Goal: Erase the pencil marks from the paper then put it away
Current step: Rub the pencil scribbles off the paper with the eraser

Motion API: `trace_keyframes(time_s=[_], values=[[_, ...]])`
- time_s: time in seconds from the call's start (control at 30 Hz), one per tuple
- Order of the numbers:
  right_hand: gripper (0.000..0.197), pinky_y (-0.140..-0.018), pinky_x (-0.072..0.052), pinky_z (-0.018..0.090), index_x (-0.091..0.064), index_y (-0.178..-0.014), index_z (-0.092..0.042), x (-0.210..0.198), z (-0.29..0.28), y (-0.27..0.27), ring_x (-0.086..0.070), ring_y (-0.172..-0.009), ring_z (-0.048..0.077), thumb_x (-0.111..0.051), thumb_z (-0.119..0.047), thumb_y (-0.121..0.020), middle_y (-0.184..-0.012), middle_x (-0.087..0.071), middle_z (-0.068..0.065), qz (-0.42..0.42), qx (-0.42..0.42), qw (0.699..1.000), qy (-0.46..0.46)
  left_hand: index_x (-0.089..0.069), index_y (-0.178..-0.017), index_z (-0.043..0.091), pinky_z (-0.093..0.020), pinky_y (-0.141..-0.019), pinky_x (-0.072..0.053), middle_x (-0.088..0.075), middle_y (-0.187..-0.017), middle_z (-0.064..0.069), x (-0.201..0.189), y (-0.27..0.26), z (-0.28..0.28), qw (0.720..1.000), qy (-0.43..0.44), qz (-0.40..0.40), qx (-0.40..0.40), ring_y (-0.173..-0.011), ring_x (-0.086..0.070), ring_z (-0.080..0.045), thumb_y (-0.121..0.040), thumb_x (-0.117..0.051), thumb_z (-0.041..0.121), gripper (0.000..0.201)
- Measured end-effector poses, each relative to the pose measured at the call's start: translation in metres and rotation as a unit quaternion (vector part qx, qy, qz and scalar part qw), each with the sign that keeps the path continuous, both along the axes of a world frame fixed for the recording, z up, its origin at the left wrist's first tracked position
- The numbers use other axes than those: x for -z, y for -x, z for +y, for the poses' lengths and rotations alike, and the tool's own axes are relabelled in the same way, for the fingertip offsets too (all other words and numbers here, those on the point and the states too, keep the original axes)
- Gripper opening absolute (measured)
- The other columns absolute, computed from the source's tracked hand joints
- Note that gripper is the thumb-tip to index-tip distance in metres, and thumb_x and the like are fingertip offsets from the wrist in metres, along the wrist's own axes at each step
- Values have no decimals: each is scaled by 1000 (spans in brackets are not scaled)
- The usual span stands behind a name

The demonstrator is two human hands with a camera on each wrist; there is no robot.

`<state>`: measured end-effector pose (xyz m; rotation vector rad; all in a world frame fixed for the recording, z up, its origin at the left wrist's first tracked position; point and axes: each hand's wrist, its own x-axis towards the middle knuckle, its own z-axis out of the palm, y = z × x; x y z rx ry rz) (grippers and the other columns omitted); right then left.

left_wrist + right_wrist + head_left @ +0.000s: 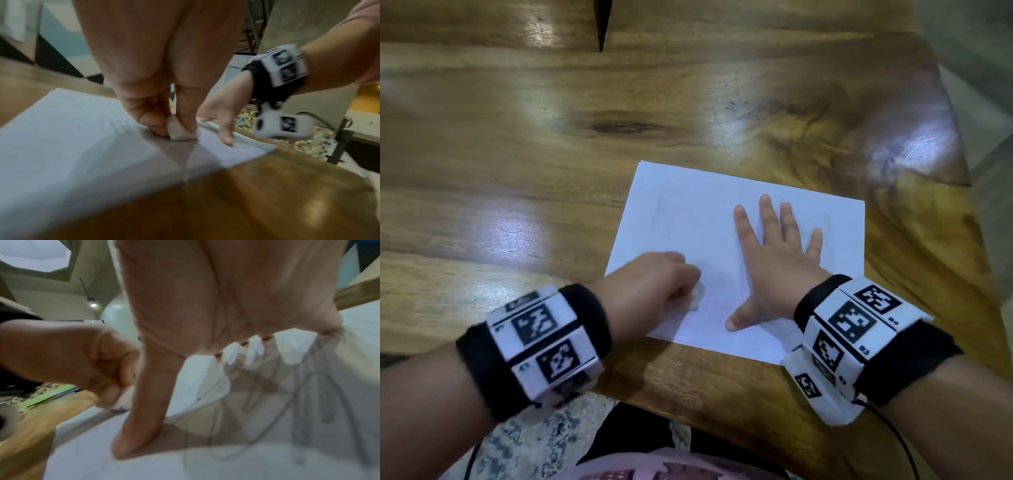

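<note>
Paper (688,219): one white sheet, flat on the wooden table (517,154), set slightly askew near the table's right front corner. Its near right corner is hidden under the right wristband (859,335) in the head view. Pencil marks faint from above, little more than grey streaks by the far and left edges; the right wrist view shows looping grey lines (308,402) plainly, under and ahead of the palm, though blurred. Left hand (654,291) sits on the sheet's near left part, thumb and fingers curled tight round a small whitish eraser (180,131), its lower face touching the paper; only a sliver of eraser shows from above. Right hand (777,263) lies flat on the sheet's right half, fingers straight and spread, thumb out toward the near edge, gripping nothing. Sheet's near edge runs close to the table's front edge. Wide bare wood left of and beyond the sheet; a narrower strip on the right before the table's rounded edge.
</note>
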<state>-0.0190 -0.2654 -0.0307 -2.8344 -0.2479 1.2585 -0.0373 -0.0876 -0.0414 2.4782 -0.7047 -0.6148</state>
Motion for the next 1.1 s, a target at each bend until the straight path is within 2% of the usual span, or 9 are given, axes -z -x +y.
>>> trace_keyframes(time_s=[0.13,0.27,0.37,0.47,0.6,0.67,0.8,0.93,1.1], values=[[150,-108,9,65,38,-137,-25,2,1,0,41,-132,32,-81,-61,-52,-141,50,6,-5,-2,1000,1,-50,-68,14,-24,-57,-18,-39,-69,1,1,-35,-18,999,-9,-41,-30,-69,-40,-20,-78,-56,6,14],[152,-108,9,63,39,-137,-27,2,0,0,40,-133,29,-80,-63,-50,-141,50,4,-11,1,1000,3,-36,-62,18,-27,-64,-25,-42,-73,-2,2,-85,-43,993,-27,-64,-90,-77,-42,-24,-81,-54,7,28],[151,-108,10,63,38,-137,-27,3,-1,1,41,-133,28,-81,-62,-50,-141,50,3,-12,3,1000,-4,-27,-54,23,-28,-59,-20,-39,-65,0,1,-52,-27,997,-40,-62,-25,-69,-40,-23,-77,-55,4,42],[151,-108,11,63,37,-138,-27,2,-1,0,41,-133,29,-81,-61,-50,-140,50,4,-9,5,1000,-4,-37,-60,22,-27,-62,-30,-46,-70,0,6,-19,-13,999,-36,-12,12,-68,-46,-22,-76,-58,5,31],[151,-108,10,63,39,-137,-27,1,1,-1,42,-132,30,-81,-61,-52,-140,51,4,-3,2,1000,8,-34,-57,24,-28,-55,-17,-33,-62,8,0,-61,-35,997,-47,-54,-33,-72,-41,-20,-78,-56,7,35],[150,-108,10,64,40,-136,-26,0,2,-1,42,-132,31,-80,-62,-53,-139,51,5,0,1,1000,14,-32,-56,24,-30,-52,-20,-32,-61,10,-1,-78,-44,996,-43,-55,-57,-74,-41,-20,-80,-56,8,37],[149,-109,9,64,39,-137,-25,-2,1,-1,41,-133,31,-80,-60,-54,-140,50,5,4,2,1000,11,-41,-59,24,-25,-54,-26,-34,-63,8,3,-38,-28,995,-15,-18,-93,-73,-41,-20,-85,-53,13,30],[149,-109,9,64,38,-138,-25,-2,1,-1,40,-133,31,-80,-61,-53,-141,49,6,2,1,1000,10,-51,-66,18,-20,-56,-32,-36,-66,10,8,22,0,999,4,23,-34,-69,-49,-16,-79,-62,13,18],[149,-109,9,64,38,-138,-25,-1,2,-1,40,-133,31,-80,-60,-54,-141,49,6,2,0,1000,11,-56,-71,8,-24,-56,-20,-44,-74,1,4,-21,-10,997,4,-43,-61,-69,-46,-21,-73,-63,5,8]])
